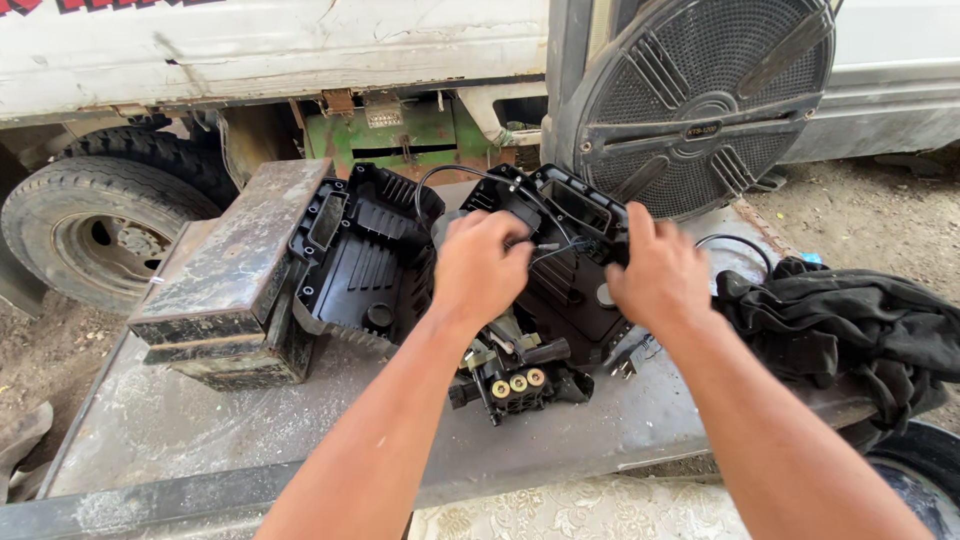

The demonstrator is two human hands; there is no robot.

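Note:
My left hand [480, 268] is closed around the top of a motor and pump unit [512, 378] with brass ports that rests on a grey metal table [180, 420]. My right hand [660, 275] grips the edge of a black plastic housing half [570, 240] and thin black wires beside it. A second black housing half [365, 262] lies open to the left, ribbed on the inside. The upper part of the motor is hidden under my left hand.
A worn metal block [235, 270] sits at the table's left. A black cloth [850, 325] lies at the right. A large round black grille [700, 100] leans behind. A white truck body and tyre [105, 235] stand beyond, on dirt ground.

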